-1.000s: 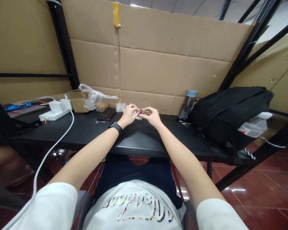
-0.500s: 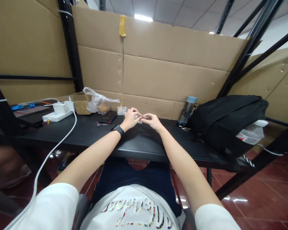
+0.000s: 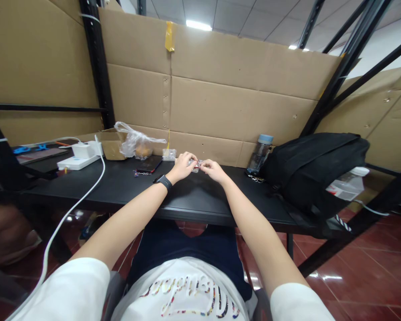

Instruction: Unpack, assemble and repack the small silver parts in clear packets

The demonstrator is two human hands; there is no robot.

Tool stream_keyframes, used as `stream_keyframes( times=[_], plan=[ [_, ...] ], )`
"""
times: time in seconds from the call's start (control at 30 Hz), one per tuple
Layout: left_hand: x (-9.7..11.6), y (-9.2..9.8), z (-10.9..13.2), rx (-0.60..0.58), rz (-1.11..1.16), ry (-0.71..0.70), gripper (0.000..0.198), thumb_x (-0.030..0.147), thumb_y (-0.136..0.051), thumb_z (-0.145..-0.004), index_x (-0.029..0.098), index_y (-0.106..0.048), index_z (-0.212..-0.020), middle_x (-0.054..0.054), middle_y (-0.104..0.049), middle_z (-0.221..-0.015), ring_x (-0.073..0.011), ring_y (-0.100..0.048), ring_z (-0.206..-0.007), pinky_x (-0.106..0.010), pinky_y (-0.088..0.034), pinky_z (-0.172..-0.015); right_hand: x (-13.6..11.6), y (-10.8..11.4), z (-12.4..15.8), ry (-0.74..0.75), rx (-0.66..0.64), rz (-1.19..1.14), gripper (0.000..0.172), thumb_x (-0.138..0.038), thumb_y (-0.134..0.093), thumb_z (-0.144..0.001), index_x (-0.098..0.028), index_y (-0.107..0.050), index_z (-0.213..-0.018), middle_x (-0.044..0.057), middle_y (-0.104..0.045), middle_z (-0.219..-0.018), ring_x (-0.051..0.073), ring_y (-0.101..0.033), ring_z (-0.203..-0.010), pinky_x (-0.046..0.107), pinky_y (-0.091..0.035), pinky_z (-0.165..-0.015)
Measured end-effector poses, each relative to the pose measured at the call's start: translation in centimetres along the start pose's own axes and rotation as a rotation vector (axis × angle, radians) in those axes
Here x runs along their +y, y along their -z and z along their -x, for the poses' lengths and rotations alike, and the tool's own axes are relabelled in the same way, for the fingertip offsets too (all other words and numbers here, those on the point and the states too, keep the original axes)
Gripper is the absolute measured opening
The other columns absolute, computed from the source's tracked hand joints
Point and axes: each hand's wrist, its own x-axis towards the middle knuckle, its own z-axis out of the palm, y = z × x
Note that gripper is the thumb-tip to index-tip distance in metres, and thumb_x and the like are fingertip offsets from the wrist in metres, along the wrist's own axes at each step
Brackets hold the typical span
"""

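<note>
Above the middle of the black table [image 3: 194,196], both hands meet at a small clear plastic piece [image 3: 196,169] with a bit of red in it. Too little of it shows to tell its exact kind. My left hand [image 3: 183,166], with a dark watch on the wrist, is closed around its left side, and the fingers hide part of it. At its right edge, my right hand [image 3: 214,170] pinches with thumb and forefinger. A small clear plastic box [image 3: 169,154] lies behind my left hand. Left of that hand is a dark phone [image 3: 149,164] with a chain charm [image 3: 143,173].
On the left stand a white power strip [image 3: 78,162] with a cable, a cardboard box [image 3: 112,147] and a plastic bag [image 3: 137,141] with orange fruit. A water bottle [image 3: 259,155] and black backpack [image 3: 310,174] are on the right. Cardboard [image 3: 220,107] walls the back.
My hands have moved slightly apart, and more of the clear plastic piece shows between them. The view has shifted a little. Other things on the table stay put.
</note>
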Motion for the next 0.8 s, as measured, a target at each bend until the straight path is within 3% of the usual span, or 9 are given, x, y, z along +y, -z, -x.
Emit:
stream_keyframes(
  times=[0.13,0.23,0.43,0.53,0.63,0.8],
  plan=[
    [-0.2,-0.2,0.1,-0.104,-0.067,-0.004,0.022,0.041,-0.059,-0.093,0.028,-0.075,-0.101,-0.005,-0.067,-0.116,-0.0278,-0.055,-0.113,-0.043,-0.039,-0.100,-0.5,0.5,0.3,0.112,-0.024,0.208,0.016,-0.022,-0.065,-0.083,-0.020,-0.073,-0.069,0.005,-0.069,-0.093,0.019,-0.062,-0.100,0.032,-0.046,-0.098],
    [-0.4,-0.3,0.3,-0.183,-0.142,-0.030,0.021,0.042,-0.062,-0.090,0.031,-0.079,-0.093,-0.004,-0.069,-0.118,-0.0309,-0.053,-0.115,-0.046,-0.037,-0.099,-0.6,0.6,0.4,0.128,-0.028,0.236,0.016,-0.020,-0.066,-0.084,-0.020,-0.074,-0.069,0.005,-0.070,-0.092,0.020,-0.063,-0.101,0.033,-0.045,-0.098],
    [-0.8,-0.4,0.4,-0.305,-0.176,-0.060,0.024,0.052,-0.070,-0.081,0.035,-0.081,-0.095,-0.002,-0.071,-0.119,-0.0329,-0.053,-0.118,-0.044,-0.037,-0.098,-0.3,0.3,0.1,0.137,0.012,0.208,0.011,-0.020,-0.067,-0.082,-0.019,-0.075,-0.074,0.006,-0.069,-0.098,0.020,-0.064,-0.102,0.032,-0.046,-0.095],
    [-1.4,-0.2,0.0,-0.351,-0.171,-0.051,0.026,0.049,-0.061,-0.088,0.035,-0.080,-0.100,-0.002,-0.073,-0.116,-0.0295,-0.059,-0.112,-0.040,-0.041,-0.096,0.0,0.4,0.1,0.125,0.014,0.219,0.010,-0.021,-0.068,-0.081,-0.019,-0.075,-0.074,0.006,-0.070,-0.097,0.020,-0.064,-0.100,0.031,-0.047,-0.093],
    [-2.5,0.7,-0.5,-0.323,-0.189,0.028,0.031,0.035,-0.050,-0.094,0.031,-0.078,-0.107,-0.004,-0.074,-0.115,-0.0270,-0.063,-0.109,-0.037,-0.044,-0.094,0.2,0.7,0.2,0.130,-0.034,0.248,0.010,-0.021,-0.069,-0.080,-0.018,-0.075,-0.073,0.005,-0.071,-0.095,0.020,-0.065,-0.098,0.031,-0.047,-0.092],
    [-4.7,3.3,-0.5,-0.405,-0.370,0.226,0.020,0.037,-0.065,-0.083,0.029,-0.080,-0.093,-0.004,-0.075,-0.112,-0.0323,-0.060,-0.114,-0.044,-0.043,-0.101,0.9,1.7,0.3,0.012,-0.223,0.279,0.017,-0.032,-0.069,-0.083,-0.017,-0.075,-0.078,0.003,-0.074,-0.087,0.018,-0.067,-0.085,0.028,-0.049,-0.083]
  ],
)
